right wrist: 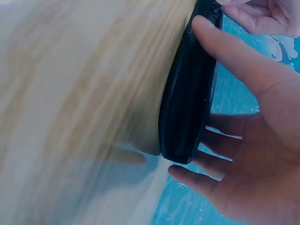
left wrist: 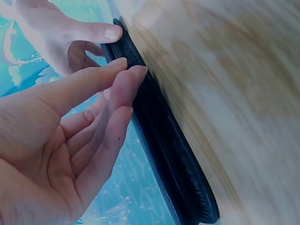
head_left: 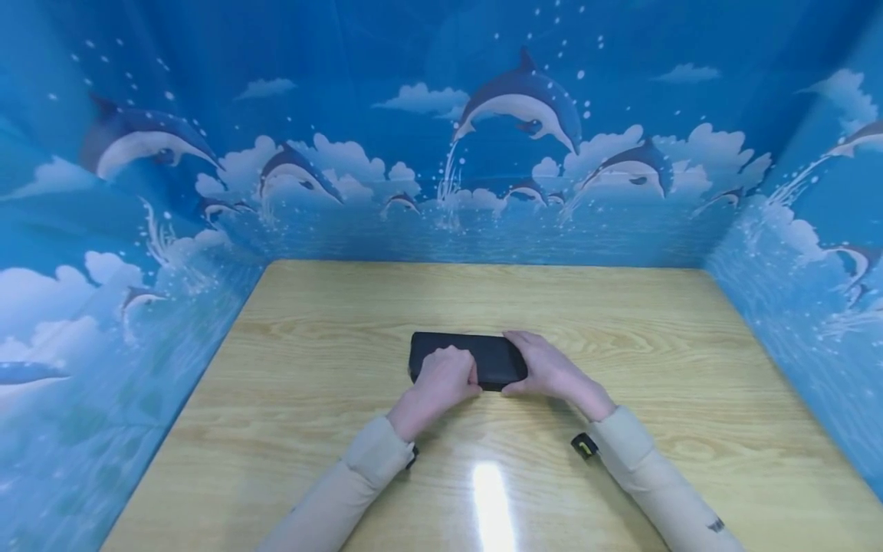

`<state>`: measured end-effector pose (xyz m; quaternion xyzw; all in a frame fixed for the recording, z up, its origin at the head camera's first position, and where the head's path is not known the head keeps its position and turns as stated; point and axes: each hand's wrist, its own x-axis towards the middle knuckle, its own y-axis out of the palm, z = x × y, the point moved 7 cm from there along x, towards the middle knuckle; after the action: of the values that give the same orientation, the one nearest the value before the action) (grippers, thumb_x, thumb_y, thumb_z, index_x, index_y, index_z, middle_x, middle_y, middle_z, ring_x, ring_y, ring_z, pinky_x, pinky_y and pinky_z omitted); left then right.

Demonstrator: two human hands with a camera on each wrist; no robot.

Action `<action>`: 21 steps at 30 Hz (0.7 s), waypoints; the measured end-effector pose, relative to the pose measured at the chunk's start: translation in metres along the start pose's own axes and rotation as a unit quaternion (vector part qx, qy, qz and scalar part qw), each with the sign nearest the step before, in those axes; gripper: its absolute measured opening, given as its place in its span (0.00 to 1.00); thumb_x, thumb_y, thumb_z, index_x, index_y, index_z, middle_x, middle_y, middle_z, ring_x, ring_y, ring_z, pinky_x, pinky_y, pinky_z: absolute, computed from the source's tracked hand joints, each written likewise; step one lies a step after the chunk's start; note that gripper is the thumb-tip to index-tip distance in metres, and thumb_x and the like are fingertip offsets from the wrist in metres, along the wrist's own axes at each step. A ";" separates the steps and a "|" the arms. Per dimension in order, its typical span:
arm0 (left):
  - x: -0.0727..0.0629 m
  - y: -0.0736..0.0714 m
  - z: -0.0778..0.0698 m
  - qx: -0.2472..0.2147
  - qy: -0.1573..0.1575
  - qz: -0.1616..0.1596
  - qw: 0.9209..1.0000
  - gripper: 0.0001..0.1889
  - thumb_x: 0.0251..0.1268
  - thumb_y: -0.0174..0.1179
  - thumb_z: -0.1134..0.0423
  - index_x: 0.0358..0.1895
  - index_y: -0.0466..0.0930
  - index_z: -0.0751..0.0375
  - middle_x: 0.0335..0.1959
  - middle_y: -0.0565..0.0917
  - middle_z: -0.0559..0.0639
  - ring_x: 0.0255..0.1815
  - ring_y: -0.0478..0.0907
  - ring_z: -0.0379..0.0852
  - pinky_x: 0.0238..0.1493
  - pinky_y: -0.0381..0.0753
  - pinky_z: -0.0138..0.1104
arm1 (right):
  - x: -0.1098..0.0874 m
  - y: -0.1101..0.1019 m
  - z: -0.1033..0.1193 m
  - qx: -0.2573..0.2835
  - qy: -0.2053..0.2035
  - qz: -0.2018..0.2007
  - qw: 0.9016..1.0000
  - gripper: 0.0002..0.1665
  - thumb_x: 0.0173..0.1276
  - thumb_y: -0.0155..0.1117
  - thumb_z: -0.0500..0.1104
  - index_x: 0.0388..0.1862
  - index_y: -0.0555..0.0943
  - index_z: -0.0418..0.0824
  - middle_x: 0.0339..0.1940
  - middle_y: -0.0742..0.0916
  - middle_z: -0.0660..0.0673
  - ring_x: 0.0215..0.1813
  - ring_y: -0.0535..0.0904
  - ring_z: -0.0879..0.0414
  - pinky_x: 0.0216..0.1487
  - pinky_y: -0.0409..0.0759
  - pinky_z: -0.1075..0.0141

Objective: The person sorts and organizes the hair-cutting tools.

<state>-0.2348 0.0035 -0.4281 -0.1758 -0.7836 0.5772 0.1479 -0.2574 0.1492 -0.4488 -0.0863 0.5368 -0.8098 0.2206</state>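
Observation:
A black zippered case (head_left: pixel 493 356) lies flat on the table, its long side towards me. Along that near side runs a zipper (left wrist: pixel 168 168), visible in the left wrist view. With thumb and fingertips my left hand (head_left: pixel 444 377) pinches the zipper pull, which the fingertips mostly hide, right of the case's middle. My right hand (head_left: pixel 548 369) grips the right end of the case (right wrist: pixel 187 103), thumb on the near side and fingers round the end and far side.
The wood-grain table (head_left: pixel 331 307) has a blue dolphin-print curtain (head_left: pixel 386 222) behind it and at both sides. Light glares off the table (head_left: pixel 491 498) near the front. A small black device (head_left: pixel 584 445) sits at the right wrist.

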 end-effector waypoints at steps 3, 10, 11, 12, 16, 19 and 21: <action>0.000 0.001 0.000 0.002 0.002 0.005 1.000 0.09 0.52 0.78 0.56 0.23 0.88 0.50 0.23 0.86 0.40 0.22 0.79 0.36 0.24 0.78 0.29 | 0.002 0.001 -0.002 0.003 0.012 -0.001 1.000 0.60 0.54 0.83 0.51 0.78 0.61 0.32 0.74 0.71 0.29 0.73 0.67 0.33 0.71 0.69 0.42; 0.003 0.004 0.000 0.000 0.006 0.014 1.000 0.08 0.52 0.78 0.57 0.23 0.87 0.50 0.23 0.86 0.40 0.24 0.80 0.37 0.26 0.79 0.29 | 0.006 0.000 -0.003 -0.011 0.029 0.007 1.000 0.59 0.51 0.85 0.51 0.77 0.64 0.34 0.73 0.72 0.31 0.71 0.70 0.33 0.69 0.72 0.42; 0.003 0.003 0.000 -0.002 0.008 0.014 1.000 0.08 0.53 0.78 0.58 0.23 0.87 0.50 0.23 0.86 0.40 0.24 0.80 0.37 0.26 0.79 0.29 | 0.006 -0.001 -0.004 -0.013 0.030 0.007 0.999 0.59 0.51 0.85 0.52 0.77 0.64 0.34 0.73 0.72 0.32 0.70 0.70 0.33 0.68 0.72 0.41; 0.003 0.003 0.000 -0.004 0.011 0.015 1.000 0.09 0.53 0.78 0.58 0.22 0.87 0.50 0.22 0.85 0.40 0.23 0.79 0.37 0.27 0.78 0.28 | 0.006 -0.001 -0.004 -0.012 0.033 0.008 0.999 0.59 0.51 0.85 0.52 0.77 0.64 0.35 0.74 0.72 0.32 0.71 0.70 0.33 0.68 0.72 0.41; 0.004 0.004 0.001 -0.013 0.017 0.020 1.000 0.12 0.54 0.77 0.61 0.19 0.83 0.49 0.20 0.82 0.38 0.23 0.76 0.36 0.27 0.75 0.28 | 0.007 -0.001 -0.005 -0.014 0.033 0.009 0.999 0.59 0.51 0.85 0.52 0.77 0.65 0.35 0.74 0.71 0.32 0.70 0.70 0.32 0.68 0.72 0.41; 0.004 0.005 0.002 -0.016 0.017 0.024 0.999 0.13 0.54 0.76 0.62 0.18 0.81 0.49 0.19 0.79 0.37 0.23 0.74 0.35 0.27 0.74 0.28 | 0.007 0.000 -0.005 -0.015 0.032 0.010 0.999 0.59 0.52 0.84 0.52 0.77 0.65 0.35 0.74 0.71 0.31 0.70 0.70 0.31 0.67 0.72 0.40; 0.004 0.006 0.003 -0.017 0.018 0.024 0.999 0.14 0.54 0.76 0.62 0.18 0.81 0.49 0.19 0.79 0.37 0.23 0.73 0.35 0.27 0.74 0.28 | 0.008 0.000 -0.005 -0.017 0.030 0.011 0.999 0.59 0.52 0.84 0.53 0.77 0.65 0.35 0.74 0.71 0.31 0.70 0.70 0.31 0.68 0.71 0.39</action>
<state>-0.2390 0.0040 -0.4345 -0.2074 -0.7862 0.5638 0.1448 -0.2658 0.1497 -0.4516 -0.0594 0.5581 -0.8001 0.2117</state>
